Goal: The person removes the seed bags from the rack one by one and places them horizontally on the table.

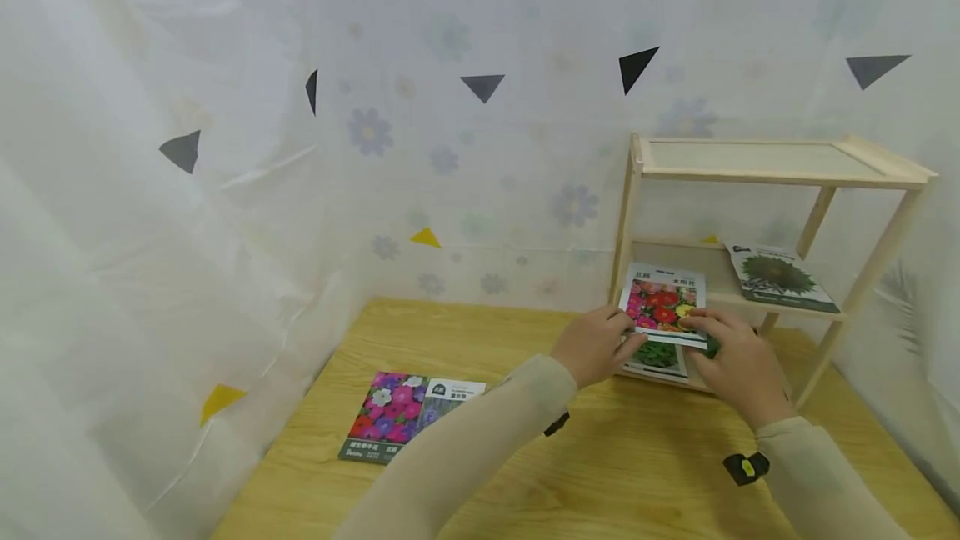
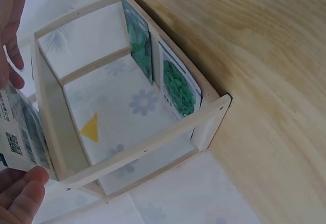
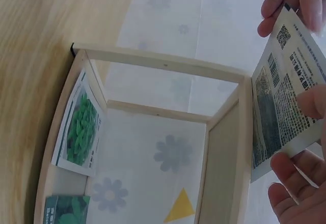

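Observation:
A flower seed packet [image 1: 663, 307] with red, pink and yellow blooms on its front lies tilted at the front edge of the middle shelf, at its left end. My left hand [image 1: 596, 347] pinches its left side near the lower corner. On the opposite side my right hand [image 1: 738, 365] grips the packet, thumb below and fingers over the printed front. The right wrist view shows the printed back of the packet [image 3: 285, 86] against the shelf edge. Below it, two green-leaf packets rest on the bottom shelf, one white-bordered [image 2: 178, 84] and one dark green [image 2: 137, 43].
A pale wooden rack [image 1: 780, 182] stands on the right of the wood-grain table [image 1: 600, 473]. Another packet with a spiky green plant [image 1: 780, 273] lies on the middle shelf's right side. Pink-flower [image 1: 390, 407] and lavender [image 1: 450, 394] packets lie on the table, partly behind my left sleeve.

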